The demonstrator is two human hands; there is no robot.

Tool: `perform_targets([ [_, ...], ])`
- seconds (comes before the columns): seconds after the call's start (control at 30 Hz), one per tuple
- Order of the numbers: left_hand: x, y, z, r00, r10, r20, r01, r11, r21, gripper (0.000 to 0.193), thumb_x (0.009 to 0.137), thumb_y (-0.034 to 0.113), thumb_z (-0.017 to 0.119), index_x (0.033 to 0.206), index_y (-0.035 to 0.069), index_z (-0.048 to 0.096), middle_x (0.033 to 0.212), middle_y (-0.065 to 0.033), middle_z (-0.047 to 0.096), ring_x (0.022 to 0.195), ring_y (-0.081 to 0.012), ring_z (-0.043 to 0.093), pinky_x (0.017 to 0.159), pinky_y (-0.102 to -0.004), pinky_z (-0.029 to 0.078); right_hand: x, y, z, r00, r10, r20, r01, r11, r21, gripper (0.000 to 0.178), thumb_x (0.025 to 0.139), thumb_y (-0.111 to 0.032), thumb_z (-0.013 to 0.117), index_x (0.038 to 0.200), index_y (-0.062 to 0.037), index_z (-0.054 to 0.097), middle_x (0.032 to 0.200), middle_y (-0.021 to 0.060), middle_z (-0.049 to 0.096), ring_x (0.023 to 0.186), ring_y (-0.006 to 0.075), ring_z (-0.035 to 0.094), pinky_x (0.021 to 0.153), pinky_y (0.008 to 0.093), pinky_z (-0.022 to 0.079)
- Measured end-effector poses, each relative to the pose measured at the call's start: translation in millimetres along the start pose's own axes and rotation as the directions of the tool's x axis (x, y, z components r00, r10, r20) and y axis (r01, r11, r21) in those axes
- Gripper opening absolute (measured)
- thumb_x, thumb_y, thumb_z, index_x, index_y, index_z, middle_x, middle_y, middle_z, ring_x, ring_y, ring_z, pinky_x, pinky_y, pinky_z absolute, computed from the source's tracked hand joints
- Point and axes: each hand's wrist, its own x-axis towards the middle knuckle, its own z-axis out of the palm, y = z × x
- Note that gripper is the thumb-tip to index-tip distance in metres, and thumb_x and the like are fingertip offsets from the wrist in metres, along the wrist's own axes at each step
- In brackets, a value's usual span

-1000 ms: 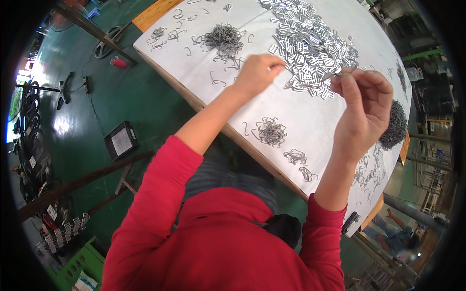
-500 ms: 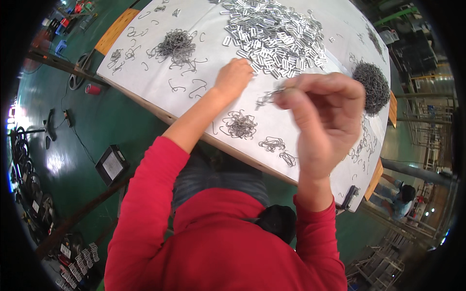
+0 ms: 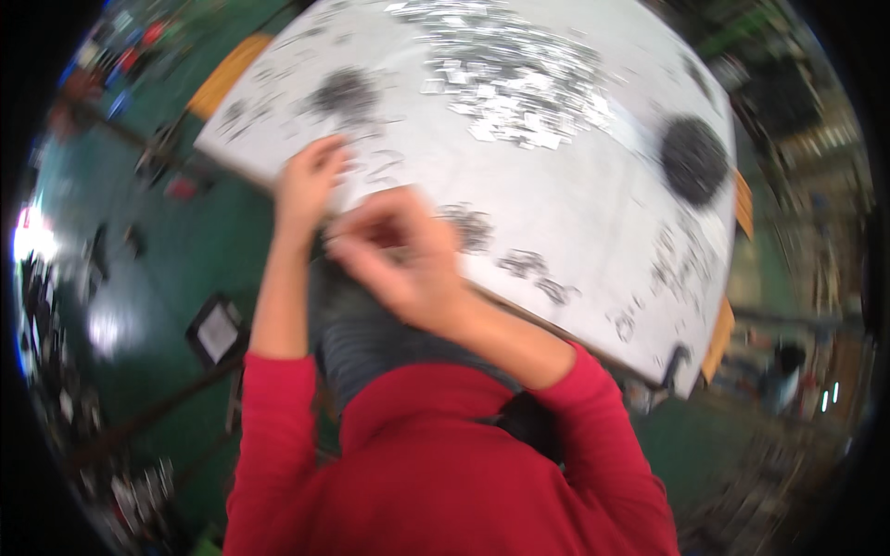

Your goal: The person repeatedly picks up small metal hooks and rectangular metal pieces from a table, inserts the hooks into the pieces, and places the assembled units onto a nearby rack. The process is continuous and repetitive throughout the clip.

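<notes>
The left hand (image 3: pixel 311 185) is laid at the near edge of the white table (image 3: pixel 593 213), fingers curled among loose bent wire pieces (image 3: pixel 371 167); whether one is pinched cannot be told through the blur. Just right of it, the right hand (image 3: pixel 399 259) is held with fingertips pressed together, apparently on a small wire piece. Such pieces are judged light, springy and prone to tangling, best taken singly by an end. Beyond lie a dark tangle (image 3: pixel 343 93), a heap of shiny clips (image 3: pixel 519 79) and a dark round bundle (image 3: pixel 693 159).

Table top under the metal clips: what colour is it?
White, clearest in the head view: the flat white table top beneath the silvery clip pile.
</notes>
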Motion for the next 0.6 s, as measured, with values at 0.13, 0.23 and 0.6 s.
perform_targets([
  [0.13, -13, -21, -42, 0.979, -0.159, -0.127, 0.154, 0.987, -0.050, 0.034, 0.092, 0.023, 0.058, 0.115, -0.001, 0.061, 0.104, -0.0100, 0.065, 0.089, -0.0146, 0.062, 0.070, -0.0255, 0.050, -7, 27, 23, 0.999, -0.052, 0.014, 0.051, 0.996, 0.075, 0.016, 0.079, -0.003, 0.067, 0.090, -0.0042, 0.056, 0.078, 0.0069, 0.061, 0.070, 0.0156, 0.062, 0.063, 0.0281, 0.050],
  [0.23, -38, 2, -42, 0.991, 0.004, -0.134, -0.012, 0.998, -0.063, 0.032, 0.091, 0.014, 0.059, 0.118, -0.002, 0.057, 0.101, -0.0090, 0.063, 0.086, -0.0131, 0.061, 0.072, -0.0225, 0.048, -13, 36, 20, 0.993, -0.116, -0.021, 0.116, 0.992, 0.042, 0.019, 0.077, -0.001, 0.067, 0.091, -0.0022, 0.055, 0.077, 0.0078, 0.061, 0.068, 0.0189, 0.062, 0.061, 0.0297, 0.050],
  [0.6, -115, 60, -45, 0.977, -0.046, -0.208, -0.016, 0.957, -0.289, 0.014, 0.083, 0.002, 0.065, 0.095, -0.003, 0.064, 0.083, -0.0079, 0.067, 0.072, -0.0100, 0.061, 0.064, -0.0211, 0.047, -23, 36, 38, 0.999, -0.040, -0.014, 0.040, 0.999, -0.010, 0.014, 0.080, 0.003, 0.064, 0.092, -0.0009, 0.057, 0.081, 0.0085, 0.063, 0.071, 0.0157, 0.065, 0.065, 0.0272, 0.053],
])
